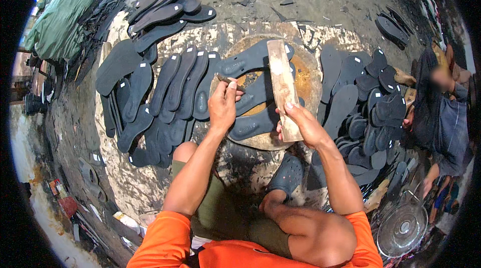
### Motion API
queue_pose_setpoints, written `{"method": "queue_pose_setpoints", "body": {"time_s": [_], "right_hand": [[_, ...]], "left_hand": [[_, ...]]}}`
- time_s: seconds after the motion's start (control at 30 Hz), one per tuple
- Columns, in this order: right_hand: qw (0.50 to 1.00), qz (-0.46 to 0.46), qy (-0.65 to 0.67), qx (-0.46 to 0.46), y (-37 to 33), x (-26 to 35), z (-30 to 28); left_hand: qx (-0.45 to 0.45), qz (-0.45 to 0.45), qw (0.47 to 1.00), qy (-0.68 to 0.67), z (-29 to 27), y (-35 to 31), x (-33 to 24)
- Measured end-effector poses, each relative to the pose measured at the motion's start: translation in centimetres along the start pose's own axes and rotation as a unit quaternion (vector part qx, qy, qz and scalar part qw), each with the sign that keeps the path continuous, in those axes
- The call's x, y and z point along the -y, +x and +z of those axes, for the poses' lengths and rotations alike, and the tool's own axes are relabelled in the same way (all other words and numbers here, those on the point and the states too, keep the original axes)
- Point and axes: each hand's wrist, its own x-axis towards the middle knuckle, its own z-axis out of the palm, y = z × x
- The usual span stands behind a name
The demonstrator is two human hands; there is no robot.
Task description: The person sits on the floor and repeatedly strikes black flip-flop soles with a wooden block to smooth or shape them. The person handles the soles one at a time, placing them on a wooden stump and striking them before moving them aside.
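Observation:
My left hand [224,105] is closed around a short, dark rod-like tool [237,86], held over the left side of a round wooden block [311,80]. A flat wooden bat [281,72] is gripped by its near end in my right hand [303,125], its far end reaching over the block. Beneath my hands lie a far dark shoe sole [244,61], a middle sole [256,91] and a near sole [255,123], side by side. The bat hides parts of them. A brown, worn patch shows on the block between the soles.
Stacked soles [180,82] lie left of the block, with more piles [358,112] at the right. A fan guard [402,229] is at lower right. Another person [446,112] sits at the far right. My sandalled foot [287,175] is close to the block's near edge.

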Motion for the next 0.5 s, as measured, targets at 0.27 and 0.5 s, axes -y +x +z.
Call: {"method": "queue_pose_setpoints", "body": {"time_s": [0.27, 0.5], "right_hand": [[0.998, -0.051, 0.026, -0.007, -5.0, 4.5, 0.3], [0.945, -0.294, -0.060, -0.127, -11.4, 12.5, 5.7]], "left_hand": [[0.005, 0.033, 0.994, 0.106, 0.1, 0.0, 0.2], [0.012, 0.142, 0.968, 0.208, -0.5, -0.4, 1.2]]}}
